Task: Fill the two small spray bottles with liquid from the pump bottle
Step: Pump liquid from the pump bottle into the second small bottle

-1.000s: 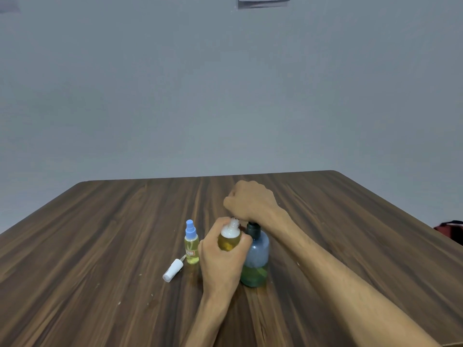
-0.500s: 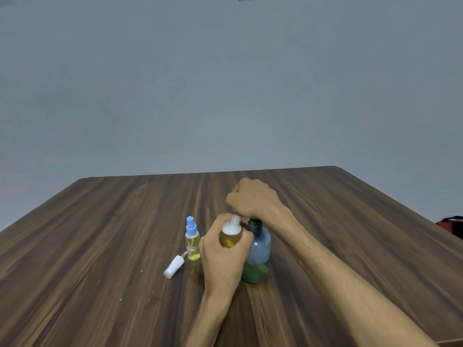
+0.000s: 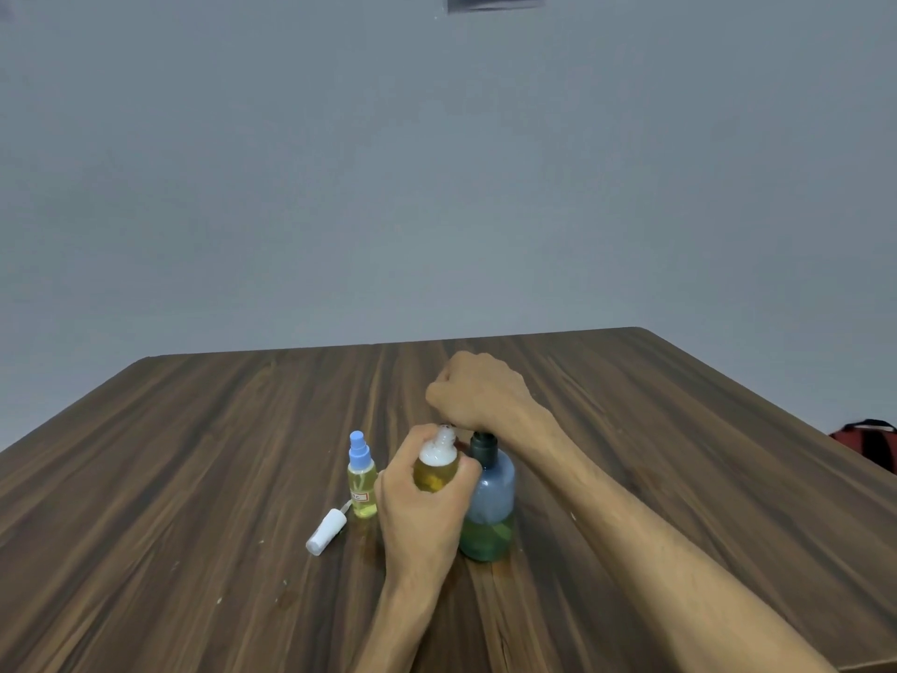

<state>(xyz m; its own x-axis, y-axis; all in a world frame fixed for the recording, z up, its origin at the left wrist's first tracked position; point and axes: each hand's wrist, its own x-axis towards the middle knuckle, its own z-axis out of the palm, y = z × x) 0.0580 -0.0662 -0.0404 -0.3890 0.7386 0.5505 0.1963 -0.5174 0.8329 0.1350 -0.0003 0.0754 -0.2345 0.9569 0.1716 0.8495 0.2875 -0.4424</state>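
Far left on the table (image 3: 194,478) lies a loose white spray cap (image 3: 325,531), on its side, just beside the capped spray bottle (image 3: 362,478). That one stands upright with a blue nozzle on and yellow liquid nearly to the neck; I judge it done.

Next right, my left hand (image 3: 417,507) wraps around the open spray bottle (image 3: 435,466), fingers curled on its body, holding it raised against the pump bottle (image 3: 487,502). Yellow liquid sits high in it with white foam at the shoulder; its neck is bare.

The pump bottle stands upright on the table, bluish, with only a low band of green liquid at the bottom. My right hand (image 3: 478,391) is over its pump head in a closed fist, pressing down; the head itself is hidden under it, so I can't tell exactly how the fingers sit. The spout is not visible either.

Risks, my call: the open bottle looks close to full, so another press could overflow it onto my fingers and the table. If the neck drifts off the spout, the liquid misses. A hard press on a near-empty bottle could tip it.

The table is dark wood grain with a few pale specks near the cap. Behind is a plain grey wall (image 3: 437,162), and something red (image 3: 869,442) at the far right edge.
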